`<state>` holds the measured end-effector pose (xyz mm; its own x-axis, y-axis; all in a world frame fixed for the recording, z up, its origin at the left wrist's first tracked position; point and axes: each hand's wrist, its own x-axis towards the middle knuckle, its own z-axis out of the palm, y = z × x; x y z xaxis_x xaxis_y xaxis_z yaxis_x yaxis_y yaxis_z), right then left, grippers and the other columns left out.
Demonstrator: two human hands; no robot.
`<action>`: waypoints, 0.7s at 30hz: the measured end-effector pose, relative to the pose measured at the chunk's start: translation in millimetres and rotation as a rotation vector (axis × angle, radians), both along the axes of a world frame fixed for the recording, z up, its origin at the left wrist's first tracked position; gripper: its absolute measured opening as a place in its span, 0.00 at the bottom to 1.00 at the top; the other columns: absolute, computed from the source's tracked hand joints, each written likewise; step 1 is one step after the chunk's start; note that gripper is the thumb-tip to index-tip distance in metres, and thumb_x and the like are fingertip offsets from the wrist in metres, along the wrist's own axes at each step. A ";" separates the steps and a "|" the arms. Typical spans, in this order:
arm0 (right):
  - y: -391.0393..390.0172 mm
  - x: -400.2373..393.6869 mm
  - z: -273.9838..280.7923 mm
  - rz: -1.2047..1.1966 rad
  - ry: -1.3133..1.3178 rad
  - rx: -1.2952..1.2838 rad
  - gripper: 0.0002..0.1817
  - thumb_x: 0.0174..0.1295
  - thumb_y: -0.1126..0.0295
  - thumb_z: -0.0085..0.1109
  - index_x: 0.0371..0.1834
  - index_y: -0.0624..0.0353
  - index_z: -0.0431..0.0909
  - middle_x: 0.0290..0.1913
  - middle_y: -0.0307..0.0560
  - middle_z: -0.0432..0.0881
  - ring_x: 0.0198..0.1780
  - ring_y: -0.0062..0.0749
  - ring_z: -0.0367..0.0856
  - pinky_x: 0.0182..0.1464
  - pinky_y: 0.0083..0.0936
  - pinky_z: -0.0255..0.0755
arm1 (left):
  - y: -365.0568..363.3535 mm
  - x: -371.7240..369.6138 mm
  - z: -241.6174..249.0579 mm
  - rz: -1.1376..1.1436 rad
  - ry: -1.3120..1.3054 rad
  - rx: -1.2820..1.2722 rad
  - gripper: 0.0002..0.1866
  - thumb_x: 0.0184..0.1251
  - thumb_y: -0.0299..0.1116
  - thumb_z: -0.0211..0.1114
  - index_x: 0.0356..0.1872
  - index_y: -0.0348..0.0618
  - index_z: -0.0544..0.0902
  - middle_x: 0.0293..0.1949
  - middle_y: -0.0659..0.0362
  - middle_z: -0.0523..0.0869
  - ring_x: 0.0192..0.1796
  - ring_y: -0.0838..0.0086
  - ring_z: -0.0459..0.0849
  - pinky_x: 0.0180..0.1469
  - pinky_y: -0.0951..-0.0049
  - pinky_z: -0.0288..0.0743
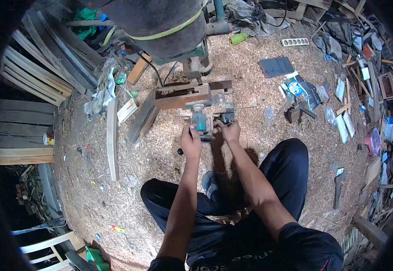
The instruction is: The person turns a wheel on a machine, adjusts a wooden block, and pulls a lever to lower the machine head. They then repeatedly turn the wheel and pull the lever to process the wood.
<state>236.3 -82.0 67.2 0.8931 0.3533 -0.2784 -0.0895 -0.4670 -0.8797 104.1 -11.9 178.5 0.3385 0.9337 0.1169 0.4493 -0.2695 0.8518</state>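
Note:
In front of me stands a machine with a dark, drum-like body (pixel 169 27) and a metal drill head (pixel 195 67). Below the head lies a wooden block (pixel 178 100) with a long slot in its top, on the machine's bed. A teal metal clamp (pixel 199 121) is up against the block's near side. My left hand (pixel 191 141) is closed at the clamp's left edge, thumb and fingers around a part mostly hidden by them. To its right, my right hand (pixel 230 132) grips a small dark handle (pixel 226 120) on the machine.
Wood shavings cover the floor. Long boards (pixel 61 49) lean at the left, and a curved wooden strip (pixel 112 140) lies nearer. At the right are a dark flat panel (pixel 276 67), a power strip (pixel 295 42), a hammer-like tool (pixel 338 187) and heaped scraps.

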 end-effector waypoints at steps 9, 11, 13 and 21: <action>-0.4 10.3 -48.5 -0.089 0.649 0.572 0.19 0.64 0.55 0.69 0.40 0.64 0.82 0.36 0.40 0.83 0.32 0.24 0.77 0.38 0.23 0.72 | -1.1 1.1 3.6 0.028 0.031 0.028 0.12 0.75 0.32 0.53 0.44 0.36 0.83 0.34 0.48 0.86 0.37 0.65 0.85 0.45 0.66 0.77; -10.8 18.5 -48.5 0.024 0.530 0.331 0.20 0.64 0.54 0.70 0.39 0.64 0.82 0.34 0.39 0.83 0.32 0.24 0.78 0.38 0.22 0.72 | -1.7 0.2 5.0 0.019 0.028 0.027 0.12 0.75 0.32 0.53 0.44 0.37 0.83 0.35 0.48 0.86 0.38 0.64 0.85 0.45 0.66 0.77; -10.8 19.9 -31.8 0.033 0.482 0.216 0.22 0.60 0.55 0.74 0.38 0.65 0.81 0.30 0.44 0.85 0.32 0.27 0.81 0.40 0.26 0.74 | 0.6 0.4 1.7 0.017 0.007 0.039 0.12 0.74 0.32 0.54 0.43 0.37 0.83 0.35 0.47 0.86 0.38 0.60 0.86 0.45 0.64 0.77; 5.4 -4.6 -22.3 0.032 -0.406 -0.011 0.37 0.52 0.56 0.79 0.55 0.70 0.68 0.40 0.56 0.78 0.40 0.47 0.78 0.47 0.38 0.74 | 0.9 1.4 1.1 0.027 0.039 0.053 0.13 0.76 0.35 0.55 0.42 0.35 0.83 0.32 0.47 0.85 0.35 0.62 0.84 0.41 0.65 0.76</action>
